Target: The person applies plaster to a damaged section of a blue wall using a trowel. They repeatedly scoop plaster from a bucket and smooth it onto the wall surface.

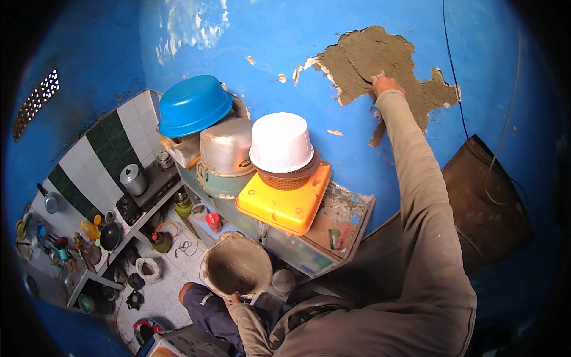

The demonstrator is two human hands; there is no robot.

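Note:
My right arm stretches up to the blue wall, where my right hand (386, 85) is closed against a patch of wet grey-brown mortar (386, 53). A dark curved line runs through the mortar beside the fingers; whatever they grip is hidden or smeared over. Chipped paint edges the patch, and a narrow strip of mortar hangs below it. Down in front of me, my left hand (233, 299) grips the near rim of a round, mortar-crusted bucket (209, 275). Wet mortar lies inside the bucket, which is tilted toward me beside my knee.
Between me and the wall stands a cabinet (354, 208) stacked with a yellow-orange container (279, 205), a white basket (282, 143), metal pots (226, 143) and a blue basin (195, 106). A brown board (488, 202) leans at right under hanging cables. Kitchen counters (148, 208) line the left.

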